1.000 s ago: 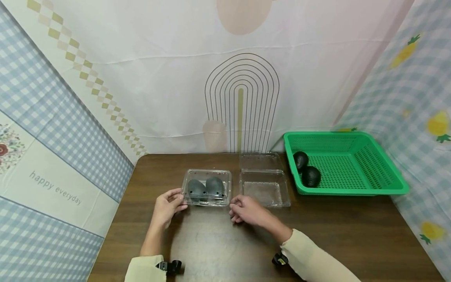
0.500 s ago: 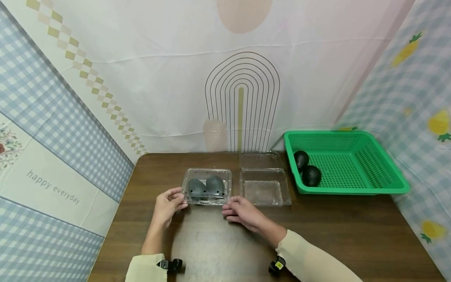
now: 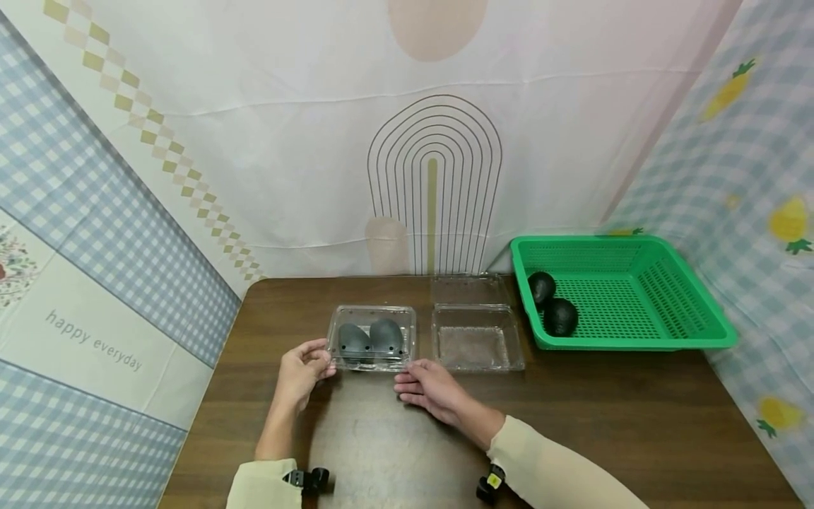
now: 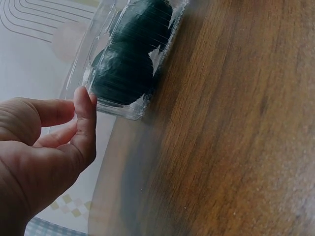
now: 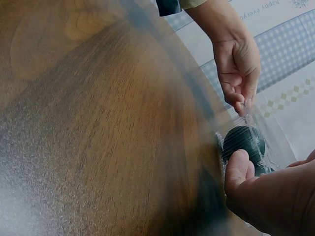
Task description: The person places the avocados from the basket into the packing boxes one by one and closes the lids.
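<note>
A clear plastic clamshell box [image 3: 372,360] with its lid down sits on the table, two dark avocados [image 3: 386,336] inside. At its left front corner, my left hand [image 3: 299,373] pinches the rim between thumb and fingers; the left wrist view shows this grip on the box [image 4: 130,110] from the side. My right hand [image 3: 432,390] is at the right front corner, its thumb and a finger on the rim, as the right wrist view also shows, where the hand [image 5: 270,194] partly hides the box. A second clamshell [image 3: 477,341], lid raised, stands just to the right with nothing in it.
At the back right stands a green plastic basket [image 3: 636,344] with two dark avocados [image 3: 560,317] in its left end. Behind the brown wooden table [image 3: 381,452] hangs a white patterned cloth [image 3: 305,177].
My right hand has moved left from beside the right clamshell to the filled box's right front corner, its fingers coming onto the rim. The left hand keeps its hold there.
</note>
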The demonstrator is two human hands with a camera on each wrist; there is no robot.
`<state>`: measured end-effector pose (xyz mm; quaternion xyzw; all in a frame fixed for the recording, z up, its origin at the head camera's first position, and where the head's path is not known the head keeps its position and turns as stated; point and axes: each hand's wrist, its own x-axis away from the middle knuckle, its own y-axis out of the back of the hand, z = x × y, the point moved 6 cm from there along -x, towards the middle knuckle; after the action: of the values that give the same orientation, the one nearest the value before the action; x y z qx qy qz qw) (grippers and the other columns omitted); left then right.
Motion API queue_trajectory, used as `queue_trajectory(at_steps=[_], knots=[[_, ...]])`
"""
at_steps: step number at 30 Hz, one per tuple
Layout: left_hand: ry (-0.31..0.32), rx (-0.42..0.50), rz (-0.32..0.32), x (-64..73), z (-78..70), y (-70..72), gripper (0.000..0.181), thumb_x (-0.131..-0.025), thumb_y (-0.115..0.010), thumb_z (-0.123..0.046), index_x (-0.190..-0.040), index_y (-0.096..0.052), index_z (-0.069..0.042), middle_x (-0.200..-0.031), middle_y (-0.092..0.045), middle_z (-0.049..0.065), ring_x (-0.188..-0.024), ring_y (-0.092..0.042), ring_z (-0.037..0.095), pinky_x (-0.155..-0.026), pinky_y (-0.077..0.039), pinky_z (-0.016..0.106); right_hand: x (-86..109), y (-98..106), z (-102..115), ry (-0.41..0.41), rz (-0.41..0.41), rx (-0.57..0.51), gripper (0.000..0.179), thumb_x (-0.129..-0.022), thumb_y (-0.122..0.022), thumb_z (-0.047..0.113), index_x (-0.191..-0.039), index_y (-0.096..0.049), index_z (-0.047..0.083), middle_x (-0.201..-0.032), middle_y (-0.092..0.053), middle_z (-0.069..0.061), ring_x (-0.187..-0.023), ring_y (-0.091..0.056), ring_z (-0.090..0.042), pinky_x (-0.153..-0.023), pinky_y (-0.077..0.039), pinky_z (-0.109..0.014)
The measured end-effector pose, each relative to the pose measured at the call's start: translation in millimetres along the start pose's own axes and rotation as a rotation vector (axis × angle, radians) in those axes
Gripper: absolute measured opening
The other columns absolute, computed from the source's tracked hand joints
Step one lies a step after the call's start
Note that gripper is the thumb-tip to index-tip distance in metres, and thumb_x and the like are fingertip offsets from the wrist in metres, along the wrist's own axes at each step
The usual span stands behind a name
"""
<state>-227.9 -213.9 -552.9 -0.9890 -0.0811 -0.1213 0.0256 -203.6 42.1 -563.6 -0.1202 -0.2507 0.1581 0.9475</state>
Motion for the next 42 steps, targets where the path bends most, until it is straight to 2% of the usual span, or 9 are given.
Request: queue_trajectory(at_steps=[8,18,25,28,30,33,35,38,42], knots=[[-0.003,0.013,0.001,0.9,1.0,-0.4,0.044,-0.093,-0.056,0.019,-0.137,-0.052,0.018,-0.083,-0.061,0.002,-0.068,-0.067,0.012,-0.066,-0.065,0.022,-5.4,-2,-3,0.003,-0.013,-0.035,0.02,-0.11,-0.042,0.012,-0.12,-0.048,-0.004,-0.098,-0.065,-0.008,-0.086,-0.069,-0.015,-0.077,-0.063,-0.025],[-0.002,0.032,-0.007,1.9,4.7,2.3,0.043,-0.094,-0.056,0.017,-0.137,-0.052,0.017,-0.089,-0.062,0.007,-0.069,-0.068,0.014,-0.068,-0.066,0.024,-8.2,-5,-3,0.002,-0.03,-0.056,0.005,-0.106,-0.042,0.006,-0.106,-0.046,0.004,-0.091,-0.063,-0.007,-0.081,-0.068,-0.014,-0.074,-0.062,-0.024],[-0.005,0.042,-0.007,1.6,4.5,1.8,0.043,-0.094,-0.056,0.018,-0.137,-0.051,0.018,-0.089,-0.061,0.005,-0.068,-0.067,0.012,-0.067,-0.065,0.023,-8.6,-4,-4,-0.007,-0.007,-0.059,0.013,-0.108,-0.041,0.009,-0.112,-0.049,0.0,-0.091,-0.065,-0.007,-0.082,-0.07,-0.015,-0.076,-0.063,-0.025],[-0.002,0.031,-0.011,1.7,3.7,1.9,0.044,-0.094,-0.057,0.017,-0.137,-0.052,0.017,-0.089,-0.062,0.006,-0.068,-0.067,0.011,-0.067,-0.065,0.023,-6.0,-3,-4,-0.016,0.03,-0.051,0.026,-0.109,-0.04,0.013,-0.123,-0.048,-0.008,-0.097,-0.069,-0.01,-0.088,-0.071,-0.018,-0.083,-0.065,-0.029],[-0.001,0.027,-0.016,1.9,3.3,2.1,0.043,-0.094,-0.058,0.017,-0.136,-0.053,0.016,-0.09,-0.063,0.007,-0.068,-0.067,0.012,-0.067,-0.065,0.023,-2.9,-3,-4,-0.019,0.065,-0.035,0.038,-0.11,-0.04,0.016,-0.131,-0.045,-0.015,-0.106,-0.07,-0.019,-0.095,-0.072,-0.023,-0.09,-0.064,-0.035],[-0.003,0.011,-0.019,2.3,2.2,2.4,0.042,-0.095,-0.059,0.014,-0.136,-0.054,0.015,-0.09,-0.064,0.008,-0.069,-0.068,0.014,-0.067,-0.065,0.024,4.4,-2,-1,-0.021,0.12,0.003,0.051,-0.11,-0.039,0.02,-0.141,-0.039,-0.02,-0.123,-0.065,-0.034,-0.109,-0.071,-0.035,-0.1,-0.061,-0.042],[-0.009,-0.02,-0.024,2.7,1.3,2.8,0.04,-0.095,-0.059,0.012,-0.135,-0.055,0.014,-0.09,-0.064,0.007,-0.071,-0.068,0.015,-0.066,-0.065,0.024,9.9,-1,3,-0.025,0.149,0.024,0.055,-0.11,-0.038,0.022,-0.144,-0.036,-0.021,-0.133,-0.058,-0.038,-0.117,-0.067,-0.04,-0.105,-0.058,-0.046],[-0.021,-0.098,-0.036,3.4,-0.8,3.8,0.039,-0.096,-0.057,0.009,-0.135,-0.057,0.012,-0.095,-0.064,0.008,-0.074,-0.068,0.015,-0.064,-0.064,0.024,18.0,1,8,-0.038,0.182,0.056,0.056,-0.11,-0.037,0.023,-0.147,-0.035,-0.019,-0.138,-0.054,-0.04,-0.123,-0.063,-0.043,-0.108,-0.056,-0.048],[-0.053,-0.195,-0.059,4.0,-5.8,4.6,0.039,-0.096,-0.056,0.006,-0.136,-0.058,0.009,-0.111,-0.064,0.02,-0.077,-0.066,0.01,-0.063,-0.063,0.024,26.9,6,14,-0.045,0.224,0.081,0.057,-0.11,-0.039,0.024,-0.146,-0.034,-0.018,-0.139,-0.053,-0.039,-0.121,-0.065,-0.039,-0.108,-0.056,-0.048]])
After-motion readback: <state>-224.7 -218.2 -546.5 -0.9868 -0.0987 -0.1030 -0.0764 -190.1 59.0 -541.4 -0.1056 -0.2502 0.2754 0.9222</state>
